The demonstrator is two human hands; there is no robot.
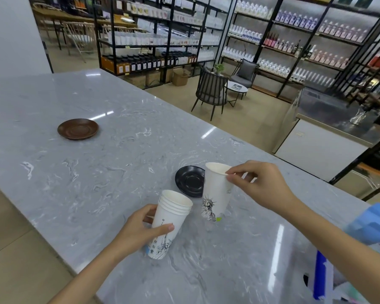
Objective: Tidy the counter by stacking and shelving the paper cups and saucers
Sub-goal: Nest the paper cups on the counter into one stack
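Marble counter (97,172); left hand (138,229) grasps cup stack (170,218); right hand (261,185) pinches single cup (215,194).

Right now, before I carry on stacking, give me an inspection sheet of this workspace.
Surface: grey marble counter, dry, mostly bare.
Job's things: stack of paper cups in the left hand; single paper cup pinched at the rim by the right hand; black saucer behind the cups; brown saucer far left, apart from the rest.
Clutter: blue items at the right edge, unclear what.
Fingers: both hands closed on cups.
Cables: nothing seen.
Surroundings: stocked shelving, chairs and a small table beyond the counter.
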